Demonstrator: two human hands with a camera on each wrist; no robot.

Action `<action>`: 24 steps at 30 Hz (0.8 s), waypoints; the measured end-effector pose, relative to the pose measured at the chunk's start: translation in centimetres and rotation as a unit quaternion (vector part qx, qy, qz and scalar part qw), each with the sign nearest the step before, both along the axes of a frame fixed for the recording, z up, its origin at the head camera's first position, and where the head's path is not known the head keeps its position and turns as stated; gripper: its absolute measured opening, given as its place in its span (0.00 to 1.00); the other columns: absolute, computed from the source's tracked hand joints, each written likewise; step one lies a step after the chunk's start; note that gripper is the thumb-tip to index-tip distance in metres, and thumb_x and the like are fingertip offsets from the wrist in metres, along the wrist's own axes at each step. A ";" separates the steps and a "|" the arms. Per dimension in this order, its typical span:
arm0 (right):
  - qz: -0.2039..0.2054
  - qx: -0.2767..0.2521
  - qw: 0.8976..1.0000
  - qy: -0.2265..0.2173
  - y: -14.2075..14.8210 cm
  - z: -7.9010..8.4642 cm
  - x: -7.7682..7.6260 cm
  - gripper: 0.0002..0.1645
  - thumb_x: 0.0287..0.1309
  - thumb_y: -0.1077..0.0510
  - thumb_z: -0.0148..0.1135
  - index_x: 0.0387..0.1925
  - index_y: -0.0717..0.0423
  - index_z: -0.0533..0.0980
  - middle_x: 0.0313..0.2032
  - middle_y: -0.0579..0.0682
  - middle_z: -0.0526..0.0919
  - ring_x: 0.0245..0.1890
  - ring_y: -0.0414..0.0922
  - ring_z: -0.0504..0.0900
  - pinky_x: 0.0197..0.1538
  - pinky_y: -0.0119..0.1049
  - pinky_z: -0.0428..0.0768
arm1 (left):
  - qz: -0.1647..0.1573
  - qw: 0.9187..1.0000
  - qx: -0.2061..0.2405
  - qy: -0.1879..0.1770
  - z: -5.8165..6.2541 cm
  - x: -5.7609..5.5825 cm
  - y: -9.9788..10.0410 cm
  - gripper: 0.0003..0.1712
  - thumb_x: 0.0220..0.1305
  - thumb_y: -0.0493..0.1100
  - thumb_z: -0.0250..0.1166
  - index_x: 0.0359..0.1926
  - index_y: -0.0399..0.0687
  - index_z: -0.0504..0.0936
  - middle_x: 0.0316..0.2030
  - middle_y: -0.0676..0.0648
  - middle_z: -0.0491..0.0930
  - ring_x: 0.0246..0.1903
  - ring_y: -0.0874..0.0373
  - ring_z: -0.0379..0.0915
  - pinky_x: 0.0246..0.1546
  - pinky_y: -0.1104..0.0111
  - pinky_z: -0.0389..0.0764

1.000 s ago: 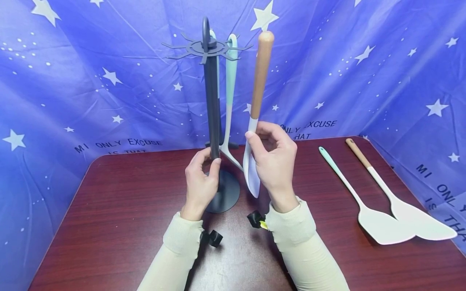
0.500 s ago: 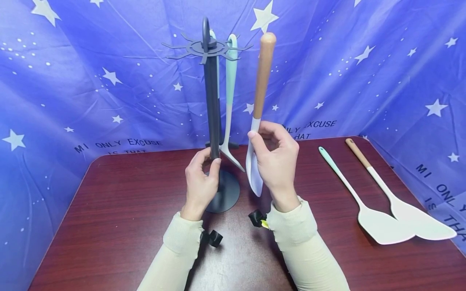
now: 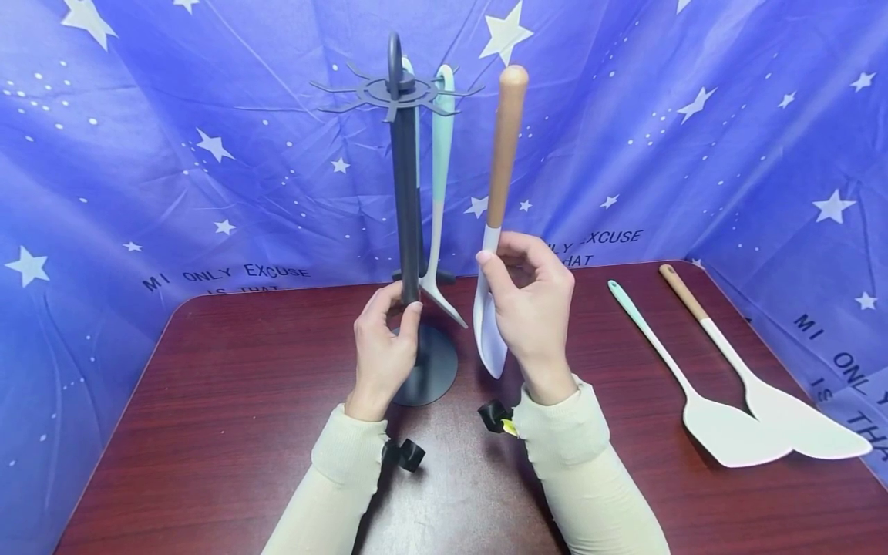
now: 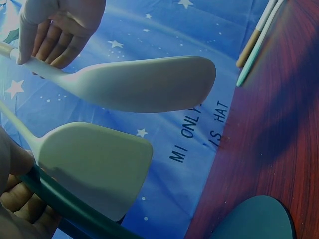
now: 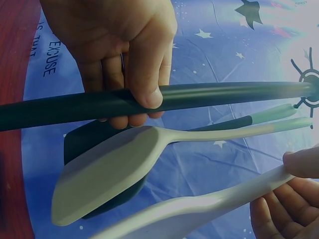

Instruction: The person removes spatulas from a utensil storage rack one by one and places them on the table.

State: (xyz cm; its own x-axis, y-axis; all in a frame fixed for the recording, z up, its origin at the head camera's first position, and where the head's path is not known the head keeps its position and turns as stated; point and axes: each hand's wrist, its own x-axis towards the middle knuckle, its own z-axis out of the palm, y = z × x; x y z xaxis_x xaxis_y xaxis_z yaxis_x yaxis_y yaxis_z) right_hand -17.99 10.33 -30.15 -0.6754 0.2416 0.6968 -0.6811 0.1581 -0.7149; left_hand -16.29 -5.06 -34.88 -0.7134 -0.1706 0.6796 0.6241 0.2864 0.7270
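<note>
My left hand [image 3: 385, 339] grips the lower post of a dark utensil stand [image 3: 405, 193], fingers and thumb curled round it. With my right hand [image 3: 533, 301] I pinch the white neck of a wooden-handled cooking spoon [image 3: 508, 139], held upright with its handle up, just right of the stand. In the left wrist view the back of the spoon's broad white head [image 4: 144, 84] shows. A mint-handled white turner [image 3: 441, 154] hangs from the stand's hook ring [image 3: 395, 91]. Behind it, the right wrist view shows another hanging utensil with a dark head [image 5: 119, 201], partly hidden.
Two white turners lie on the table at right, one mint-handled [image 3: 735, 432] and one wooden-handled [image 3: 808, 412], their heads overlapping. The stand's round base [image 3: 437, 370] rests on the red-brown table [image 3: 243, 432]. A blue star-print cloth [image 3: 208, 100] hangs behind and at both sides.
My right hand has shifted slightly to the right with the spoon, whose handle top is a little lower. The left hand and the stand have stayed in place.
</note>
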 end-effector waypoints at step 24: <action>-0.022 0.020 0.999 -0.036 0.6 0.0 0.1 0.09 0.51 0.68 0.68 0.36 0.64 0.81 0.30 0.54 0.83 0.29 0.44 0.82 0.32 0.32 0.81 | -0.001 1.000 0.000 0.000 0.0 0.0 0.0 0.11 0.51 0.19 0.61 0.38 0.25 0.79 0.31 0.34 0.79 0.33 0.43 0.77 0.38 0.53 0.82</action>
